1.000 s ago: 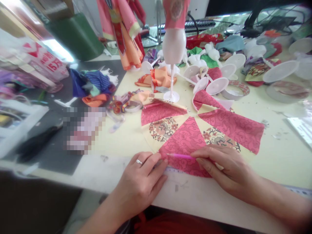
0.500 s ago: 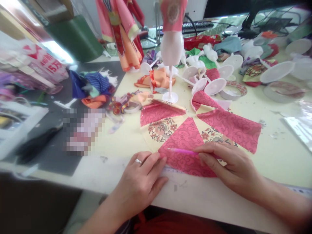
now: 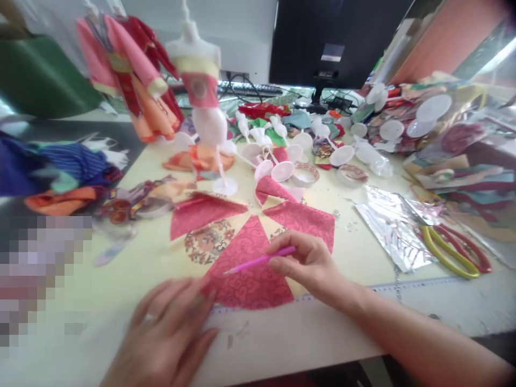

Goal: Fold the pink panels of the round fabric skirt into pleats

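A pieced skirt panel of rose-red and cream flowered fabric lies spread on the table, its wedges fanning out from a small gap at the top. My right hand pinches a slim pink pen, whose pale tip points left over the middle red wedge. At that wedge's lower left corner rests my left hand, ring on one finger, fingertips laid on the fabric and thumb apart; motion smears it a little. Under the lower edge of the cloth runs a clear ruler.
A white mannequin in a pink top stands behind the fabric. Small white doll stands and tape rolls lie beyond. To the right are yellow-and-red-handled scissors on a silvery packet. Cloth scraps lie left.
The view has swung right, bringing the scissors and packet into sight. Relative to the fabric, the pen tip has moved down and left, toward my left hand.
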A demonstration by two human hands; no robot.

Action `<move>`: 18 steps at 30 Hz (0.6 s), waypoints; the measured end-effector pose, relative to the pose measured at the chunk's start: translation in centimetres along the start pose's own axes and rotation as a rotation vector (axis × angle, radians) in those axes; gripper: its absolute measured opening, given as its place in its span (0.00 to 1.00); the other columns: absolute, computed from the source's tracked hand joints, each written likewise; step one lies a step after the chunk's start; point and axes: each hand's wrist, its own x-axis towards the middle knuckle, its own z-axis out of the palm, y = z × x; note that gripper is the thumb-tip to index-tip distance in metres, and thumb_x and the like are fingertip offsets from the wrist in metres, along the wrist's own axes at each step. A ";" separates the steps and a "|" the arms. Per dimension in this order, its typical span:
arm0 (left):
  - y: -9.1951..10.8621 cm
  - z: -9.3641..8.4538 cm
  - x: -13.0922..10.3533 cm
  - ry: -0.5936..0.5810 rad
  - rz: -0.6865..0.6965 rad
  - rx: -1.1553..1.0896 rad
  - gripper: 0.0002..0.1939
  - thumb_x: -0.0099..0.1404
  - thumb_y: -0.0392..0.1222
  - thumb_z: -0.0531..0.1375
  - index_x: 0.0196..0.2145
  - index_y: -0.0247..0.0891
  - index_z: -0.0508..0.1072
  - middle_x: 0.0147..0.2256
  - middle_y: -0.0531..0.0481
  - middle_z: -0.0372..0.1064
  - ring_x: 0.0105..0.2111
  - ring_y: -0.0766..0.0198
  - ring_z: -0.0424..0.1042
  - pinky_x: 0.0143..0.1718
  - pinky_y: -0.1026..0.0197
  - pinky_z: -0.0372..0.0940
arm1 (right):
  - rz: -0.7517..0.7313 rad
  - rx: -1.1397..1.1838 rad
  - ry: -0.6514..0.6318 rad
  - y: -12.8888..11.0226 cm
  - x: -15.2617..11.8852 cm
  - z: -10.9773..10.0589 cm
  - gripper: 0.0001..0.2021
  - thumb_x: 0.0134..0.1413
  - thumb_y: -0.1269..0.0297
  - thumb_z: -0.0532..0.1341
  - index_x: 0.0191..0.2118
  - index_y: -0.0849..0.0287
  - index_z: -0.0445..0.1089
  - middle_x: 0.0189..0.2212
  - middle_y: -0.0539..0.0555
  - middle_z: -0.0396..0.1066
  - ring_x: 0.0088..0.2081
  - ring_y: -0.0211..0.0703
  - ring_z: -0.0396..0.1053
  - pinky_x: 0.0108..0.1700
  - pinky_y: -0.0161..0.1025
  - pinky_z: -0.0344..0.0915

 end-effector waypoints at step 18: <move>-0.6 1.0 -0.5 0.026 0.055 0.055 0.22 0.60 0.40 0.58 0.53 0.41 0.65 0.50 0.45 0.69 0.47 0.52 0.68 0.52 0.47 0.57 | -0.443 -0.609 0.466 -1.7 0.1 -11.1 0.09 0.65 0.65 0.51 0.46 0.56 0.65 0.25 0.48 0.68 0.26 0.36 0.66 0.32 0.37 0.64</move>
